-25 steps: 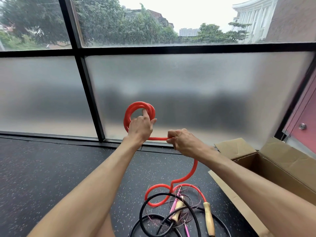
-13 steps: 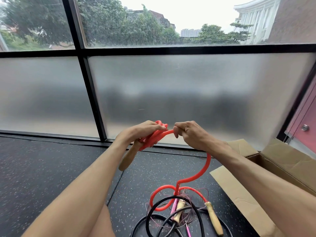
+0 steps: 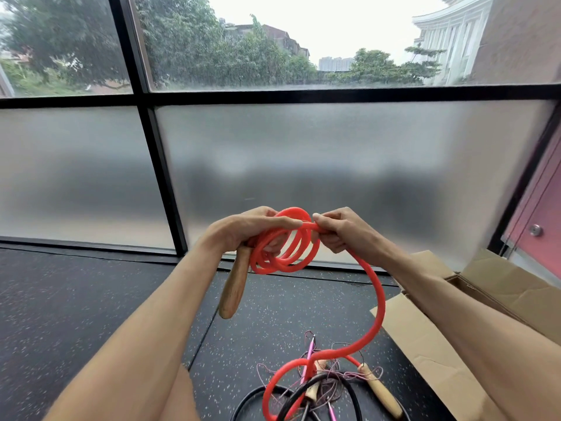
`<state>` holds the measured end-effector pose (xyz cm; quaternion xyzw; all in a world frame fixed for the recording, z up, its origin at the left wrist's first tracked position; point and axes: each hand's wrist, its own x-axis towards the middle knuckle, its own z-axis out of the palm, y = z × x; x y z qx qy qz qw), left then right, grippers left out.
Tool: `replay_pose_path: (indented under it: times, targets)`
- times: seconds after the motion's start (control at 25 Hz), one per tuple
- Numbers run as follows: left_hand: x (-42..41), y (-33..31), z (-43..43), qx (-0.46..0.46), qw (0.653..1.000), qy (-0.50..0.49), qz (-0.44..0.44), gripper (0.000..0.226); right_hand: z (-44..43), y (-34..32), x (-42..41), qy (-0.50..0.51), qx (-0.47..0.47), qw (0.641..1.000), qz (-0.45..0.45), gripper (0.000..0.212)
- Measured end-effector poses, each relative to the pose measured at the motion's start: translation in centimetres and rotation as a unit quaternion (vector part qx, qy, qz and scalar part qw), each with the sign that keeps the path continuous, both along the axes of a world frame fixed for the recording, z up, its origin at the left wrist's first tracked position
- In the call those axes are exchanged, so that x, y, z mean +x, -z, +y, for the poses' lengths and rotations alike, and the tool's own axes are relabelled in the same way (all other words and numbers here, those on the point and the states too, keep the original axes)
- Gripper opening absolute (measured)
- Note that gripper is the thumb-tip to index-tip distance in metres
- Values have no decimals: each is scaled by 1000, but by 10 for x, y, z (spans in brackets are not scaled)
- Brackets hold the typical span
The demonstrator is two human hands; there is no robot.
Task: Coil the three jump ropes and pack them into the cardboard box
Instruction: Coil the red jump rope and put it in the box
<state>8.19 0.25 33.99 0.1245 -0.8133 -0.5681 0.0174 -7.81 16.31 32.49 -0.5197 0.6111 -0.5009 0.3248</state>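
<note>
The red rope (image 3: pixel 282 268) is half coiled at frame centre: my left grip (image 3: pixel 243 229) clamps the loops, and my right grip (image 3: pixel 343 233) pinches the free run trailing to the floor (image 3: pixel 91 299). Next, I judge, I slide my right down the slack and lay another loop. The box (image 3: pixel 425 338) sits lower right.

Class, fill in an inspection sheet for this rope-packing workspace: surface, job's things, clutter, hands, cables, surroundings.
Surface: dark speckled floor.
Job's things: red rope partly coiled in the hands, its tail running down to the floor; black rope and thin pink rope tangled on the floor; cardboard box open at right.
Clutter: nothing seen.
Hands: left hand grips the coil; right hand pinches the rope beside it.
Cables: nothing seen.
Surroundings: frosted window, red door.
</note>
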Motion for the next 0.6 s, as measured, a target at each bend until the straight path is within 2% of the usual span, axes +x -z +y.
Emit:
replay_pose_path:
  times: [0.16,0.24,0.32,0.4,0.48,0.6]
  targets:
    - [5,-3,-9,62,992,-72,80,45,-2,15,0,130,-18,982,135,25]
    - [9,-2,-14,76,989,-86,89,46,-3,23,-3,227,-30,955,190,26]
    - [10,1,-15,53,993,-73,72,47,-4,26,-5,296,-57,921,246,23]
    - [11,5,-14,25,996,-71,54,54,-7,25,-6,302,-84,912,265,19]
    - [11,6,-14,2,994,-101,43,57,-7,21,-7,279,-99,917,266,17]
    - [15,9,-22,-27,987,-153,49,61,-7,14,-9,225,-85,935,260,27]
